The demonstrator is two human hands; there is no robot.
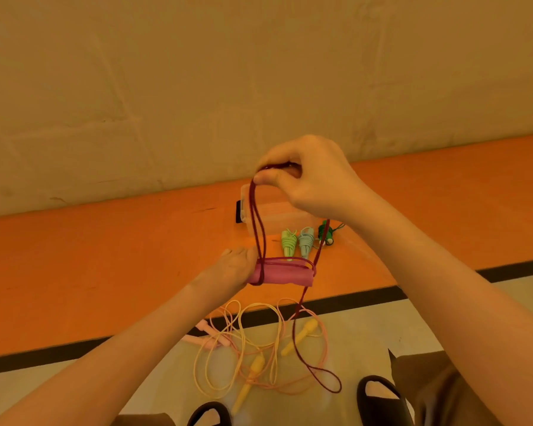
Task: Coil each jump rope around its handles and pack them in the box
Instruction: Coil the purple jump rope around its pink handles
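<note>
My left hand [233, 267] grips one end of a pair of pink handles [282, 274] held level over the orange mat. A dark red cord [257, 216] is looped round them. My right hand [311, 176] pinches that cord above the handles and holds it taut; the cord's tail [317, 375] hangs down to the floor. A clear plastic box [270, 215] stands behind, partly hidden by my right hand. Next to it lie coiled ropes: a light green one [289, 241], a pale blue one [306, 240] and a dark green one [326, 231].
Loose yellow rope [253, 368] and pale pink rope [211, 339] lie tangled on the pale floor near my feet in black slippers [382, 398]. The orange mat [105, 265] with a black edge runs along a beige wall.
</note>
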